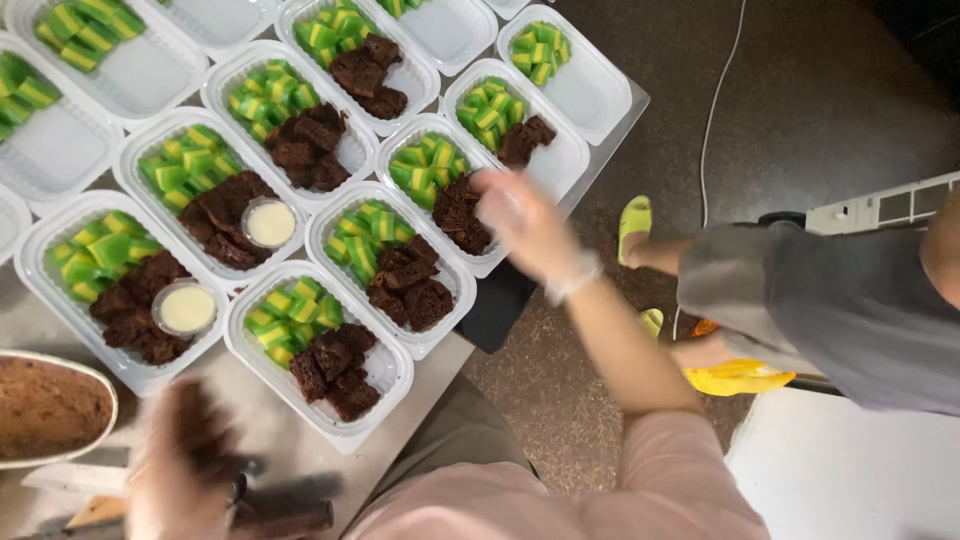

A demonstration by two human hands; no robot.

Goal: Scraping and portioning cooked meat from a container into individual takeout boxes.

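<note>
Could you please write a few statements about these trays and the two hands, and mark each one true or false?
1. The right hand is over the trays near the table edge. True.
2. Every tray holds a small lidded cup. False: only two cups show, in the two trays at the front left; the others have none.
3. The green and yellow layered pieces share a tray with dark brown cake pieces. True.
4. The left hand rests inside a tray. False: it is blurred, low at the left, below the trays and by a dark brown block.
5. All trays hold brown cake. False: several at the far left and top hold only green pieces.
</note>
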